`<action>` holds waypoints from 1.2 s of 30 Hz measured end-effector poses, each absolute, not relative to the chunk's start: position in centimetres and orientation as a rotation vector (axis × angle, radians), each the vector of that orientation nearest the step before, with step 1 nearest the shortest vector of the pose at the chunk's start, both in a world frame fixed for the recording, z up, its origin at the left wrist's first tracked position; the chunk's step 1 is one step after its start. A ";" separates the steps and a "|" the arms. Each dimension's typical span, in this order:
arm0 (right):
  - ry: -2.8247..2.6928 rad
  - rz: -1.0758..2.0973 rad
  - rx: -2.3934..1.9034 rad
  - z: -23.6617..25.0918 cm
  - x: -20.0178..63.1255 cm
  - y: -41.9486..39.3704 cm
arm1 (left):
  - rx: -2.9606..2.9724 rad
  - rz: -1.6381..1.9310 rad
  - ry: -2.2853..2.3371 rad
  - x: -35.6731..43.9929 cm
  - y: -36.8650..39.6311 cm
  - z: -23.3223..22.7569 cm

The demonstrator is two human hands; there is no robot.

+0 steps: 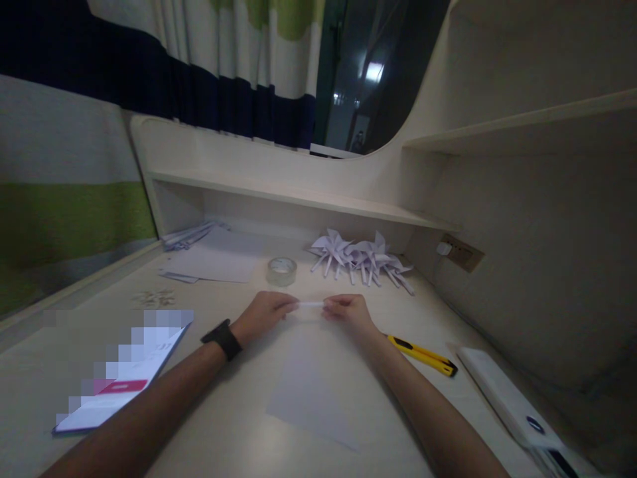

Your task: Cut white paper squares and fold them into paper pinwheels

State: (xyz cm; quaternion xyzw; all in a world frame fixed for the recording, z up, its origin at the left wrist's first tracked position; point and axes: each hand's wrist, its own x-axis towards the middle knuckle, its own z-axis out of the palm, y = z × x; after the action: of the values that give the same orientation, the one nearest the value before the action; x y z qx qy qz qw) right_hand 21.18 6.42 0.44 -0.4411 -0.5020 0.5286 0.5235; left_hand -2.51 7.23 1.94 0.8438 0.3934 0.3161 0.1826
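Between my two hands a thin white rolled paper stick is held level above the desk. My left hand, with a dark watch on the wrist, pinches its left end. The right end is pinched by my right hand. Below them a white triangular piece of paper lies on the desk. Just beyond my hands stands a roll of clear tape. Several white paper pinwheels with paper sticks are piled behind it to the right.
A yellow utility knife lies right of my right forearm, near a long white device. On the left are a lit tablet or phone, small pale pieces and a stack of white paper. A shelf runs along the back.
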 end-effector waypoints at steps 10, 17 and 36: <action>-1.215 1.283 -1.042 0.6 21.2 6.2 | 2.347 1.040 1.106 -2.5 7.3 1.5; -1.227 1.268 -1.024 0.6 20.6 5.8 | 2.356 1.053 1.116 -2.4 7.1 1.7; -1.305 1.165 -1.057 1.6 19.2 4.9 | 2.389 1.153 1.029 -1.4 5.8 2.3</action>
State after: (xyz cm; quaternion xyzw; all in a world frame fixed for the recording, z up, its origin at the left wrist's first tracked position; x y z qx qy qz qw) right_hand 19.20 4.88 1.63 -0.4411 -0.5446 0.4864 0.5217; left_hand -1.40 5.77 2.27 0.8305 0.3576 0.4007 0.1478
